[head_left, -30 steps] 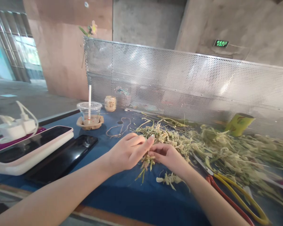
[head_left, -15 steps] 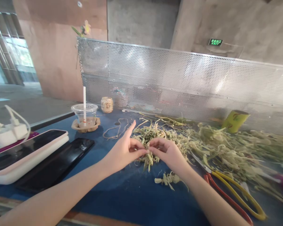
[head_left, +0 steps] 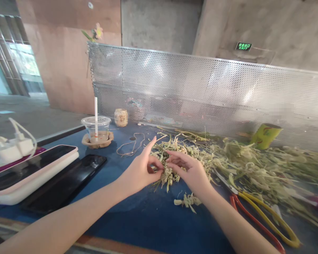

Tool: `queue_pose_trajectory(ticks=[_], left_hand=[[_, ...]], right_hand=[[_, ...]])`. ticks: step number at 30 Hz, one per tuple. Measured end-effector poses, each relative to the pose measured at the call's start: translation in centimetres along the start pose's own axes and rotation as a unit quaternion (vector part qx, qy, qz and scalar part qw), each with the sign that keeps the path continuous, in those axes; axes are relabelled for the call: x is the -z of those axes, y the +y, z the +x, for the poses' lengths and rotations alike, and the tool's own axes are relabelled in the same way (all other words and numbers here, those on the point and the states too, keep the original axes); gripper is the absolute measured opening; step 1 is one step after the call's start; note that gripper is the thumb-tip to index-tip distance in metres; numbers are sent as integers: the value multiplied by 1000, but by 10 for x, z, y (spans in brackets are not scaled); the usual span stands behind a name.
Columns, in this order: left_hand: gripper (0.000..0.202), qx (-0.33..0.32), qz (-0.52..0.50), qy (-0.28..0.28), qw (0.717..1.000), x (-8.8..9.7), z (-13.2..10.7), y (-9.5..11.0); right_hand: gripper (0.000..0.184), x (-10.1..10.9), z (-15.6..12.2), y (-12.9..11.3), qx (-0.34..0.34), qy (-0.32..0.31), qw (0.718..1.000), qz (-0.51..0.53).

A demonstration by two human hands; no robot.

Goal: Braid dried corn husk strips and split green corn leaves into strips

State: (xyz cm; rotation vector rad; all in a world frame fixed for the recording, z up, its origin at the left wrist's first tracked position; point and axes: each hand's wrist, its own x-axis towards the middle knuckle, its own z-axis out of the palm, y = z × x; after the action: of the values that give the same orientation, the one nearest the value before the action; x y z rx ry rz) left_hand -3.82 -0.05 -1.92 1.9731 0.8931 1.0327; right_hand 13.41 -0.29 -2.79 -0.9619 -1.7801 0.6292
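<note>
In the middle of the head view, my left hand [head_left: 141, 169] is closed in a pinch, one finger raised. Its fingertips meet at the near side of a heap of pale green, dried plant strips [head_left: 175, 144]; whatever lies between them is too small to make out. My right hand [head_left: 189, 169] hovers against the same heap, thumb and fingers parted, with nothing visibly gripped. Below it, a small knotted piece of plant strip [head_left: 188, 201] lies on the blue table [head_left: 153, 225]. Scissors [head_left: 259, 208] with one red and one yellow handle rest beside my right forearm.
Left of my hands lie a black phone [head_left: 66, 183] and a pink-edged device [head_left: 34, 173]. Behind them are a plastic cup [head_left: 100, 128] with a straw, a woven jar [head_left: 121, 117] and thin string [head_left: 129, 152]. A green can [head_left: 265, 135] stands tilted before the perforated metal panel [head_left: 188, 88].
My hands have moved slightly apart. The right fingers have opened from a pinch, while the left fingertips stay together and have shifted a little left.
</note>
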Motion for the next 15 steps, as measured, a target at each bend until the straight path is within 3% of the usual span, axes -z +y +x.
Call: queue_pose_trajectory(ticks=[4, 7, 11, 15], left_hand=[[81, -48, 43, 12, 998, -2, -1, -4], [77, -44, 31, 16, 998, -5, 0, -6], [75, 22, -60, 3, 998, -9, 2, -9], [76, 70, -164, -17, 984, -12, 4, -9]], right_hand=[[17, 0, 0, 3, -23, 18, 1000, 8], [22, 3, 0, 5, 59, 19, 996, -62], [32, 2, -3, 3, 163, 31, 976, -141], [39, -4, -8, -3, 100, 53, 991, -73]])
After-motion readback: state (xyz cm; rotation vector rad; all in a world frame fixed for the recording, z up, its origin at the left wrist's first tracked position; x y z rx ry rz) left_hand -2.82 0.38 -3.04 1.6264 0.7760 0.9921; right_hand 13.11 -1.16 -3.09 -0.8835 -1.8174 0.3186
